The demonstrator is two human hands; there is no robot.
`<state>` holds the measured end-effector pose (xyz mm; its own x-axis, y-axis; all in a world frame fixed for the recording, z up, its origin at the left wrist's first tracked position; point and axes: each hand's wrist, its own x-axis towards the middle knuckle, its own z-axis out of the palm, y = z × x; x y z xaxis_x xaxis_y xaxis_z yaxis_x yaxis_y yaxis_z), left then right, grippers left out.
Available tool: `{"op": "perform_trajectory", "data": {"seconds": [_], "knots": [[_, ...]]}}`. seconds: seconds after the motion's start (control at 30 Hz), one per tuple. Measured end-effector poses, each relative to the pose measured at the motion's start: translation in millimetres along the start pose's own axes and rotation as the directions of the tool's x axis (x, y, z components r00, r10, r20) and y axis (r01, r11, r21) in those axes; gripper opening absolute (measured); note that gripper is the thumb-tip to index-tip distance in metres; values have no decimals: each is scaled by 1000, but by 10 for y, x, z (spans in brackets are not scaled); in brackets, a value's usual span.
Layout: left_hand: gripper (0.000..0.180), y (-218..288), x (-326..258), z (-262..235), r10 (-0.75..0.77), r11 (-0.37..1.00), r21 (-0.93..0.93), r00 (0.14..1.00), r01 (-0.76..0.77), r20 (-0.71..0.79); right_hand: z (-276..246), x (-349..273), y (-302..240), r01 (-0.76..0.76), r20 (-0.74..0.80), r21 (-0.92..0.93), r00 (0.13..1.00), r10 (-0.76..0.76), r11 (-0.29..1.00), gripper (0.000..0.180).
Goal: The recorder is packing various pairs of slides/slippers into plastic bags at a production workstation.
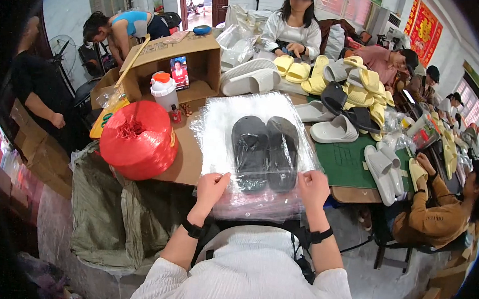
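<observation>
A pair of black slide slippers (265,151) lies side by side inside a clear plastic bag (289,191), toes pointing away from me. Under it is a thick stack of clear plastic bags (216,124). My left hand (212,190) is closed, thumb against fingers, at the bag's near left corner. At the near right corner my right hand (313,189) pinches the plastic in the same way. The bag's near edge runs between both hands, close to the slippers' heels.
Left of the stack are a large red twine roll (138,140), a white bottle (165,93) and a phone (179,72) propped in a cardboard box (169,48). Yellow, grey and black slippers (356,90) pile up at the right. Several people work around the table. An olive sack (106,213) stands at lower left.
</observation>
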<state>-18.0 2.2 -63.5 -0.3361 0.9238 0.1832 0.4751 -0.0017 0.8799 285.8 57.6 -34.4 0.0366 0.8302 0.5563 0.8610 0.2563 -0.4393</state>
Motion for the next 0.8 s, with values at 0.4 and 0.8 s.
{"op": "perform_trajectory", "data": {"seconds": [0.4,0.8], "knots": [[36,216,-35,-53,-7,1000,7,999,7,44,119,-88,-296,256,58,141,962,-266,956,25],[97,476,203,185,-94,993,82,976,79,196,252,-146,-218,186,71,192,977,-203,963,30]]}}
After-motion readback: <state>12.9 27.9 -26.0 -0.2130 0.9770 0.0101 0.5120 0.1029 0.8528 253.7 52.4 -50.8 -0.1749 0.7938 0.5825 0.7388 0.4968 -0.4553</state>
